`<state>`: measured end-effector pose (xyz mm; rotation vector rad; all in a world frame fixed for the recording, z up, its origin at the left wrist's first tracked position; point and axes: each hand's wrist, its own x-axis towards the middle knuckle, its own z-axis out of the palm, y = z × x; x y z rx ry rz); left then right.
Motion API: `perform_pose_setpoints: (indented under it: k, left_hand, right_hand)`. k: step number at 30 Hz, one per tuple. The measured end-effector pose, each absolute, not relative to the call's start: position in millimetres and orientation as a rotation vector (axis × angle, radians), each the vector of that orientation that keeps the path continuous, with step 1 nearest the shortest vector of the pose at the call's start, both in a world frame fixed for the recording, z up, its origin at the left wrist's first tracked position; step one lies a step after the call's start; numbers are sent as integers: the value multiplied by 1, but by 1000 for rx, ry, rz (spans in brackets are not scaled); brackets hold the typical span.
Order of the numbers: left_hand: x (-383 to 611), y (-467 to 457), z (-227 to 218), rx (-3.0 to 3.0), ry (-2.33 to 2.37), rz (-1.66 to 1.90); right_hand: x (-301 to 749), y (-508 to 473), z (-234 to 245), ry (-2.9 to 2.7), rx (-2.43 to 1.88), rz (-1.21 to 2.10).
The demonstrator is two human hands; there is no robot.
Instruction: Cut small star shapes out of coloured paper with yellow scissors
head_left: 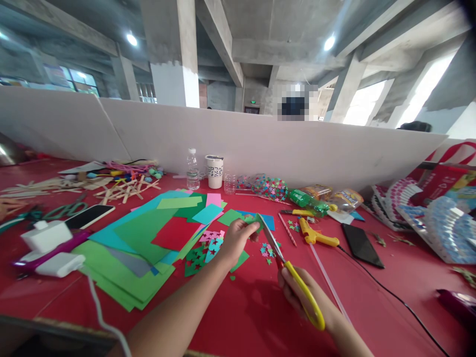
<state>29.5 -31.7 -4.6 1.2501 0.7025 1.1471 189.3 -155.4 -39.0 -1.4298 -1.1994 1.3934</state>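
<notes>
My left hand [240, 238] pinches a small piece of green paper [257, 223] above the red table. In my right hand [295, 287] is a pair of scissors [275, 244] with yellow and red handles, its blades pointing up and away toward that paper. The blade tips are at the paper's right edge; whether they touch it I cannot tell. Beneath and left of my left hand lie sheets with star-shaped holes [197, 258]. Small cut-out stars [267, 252] are scattered under the scissors. A green sheet [228, 217] lies just beyond my left hand.
Coloured paper sheets [145, 233] cover the left-centre. A yellow glue gun [316, 234] and black phone [362, 244] lie right, with the gun's cord running forward. Behind stand a water bottle [192, 171] and white cup [214, 172]. A white partition [241, 141] borders the back.
</notes>
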Motion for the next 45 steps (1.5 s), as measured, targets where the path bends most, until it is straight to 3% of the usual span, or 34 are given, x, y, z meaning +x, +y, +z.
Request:
perform_pose_setpoints:
  k: [25, 45]
  left_hand:
    - [27, -30, -4, 1214, 640, 1134]
    - [28, -26, 0, 850, 464, 1092]
  right_hand:
    - [192, -154, -42, -1209, -1474, 1338]
    - [189, -152, -39, -1233, -1457, 1300]
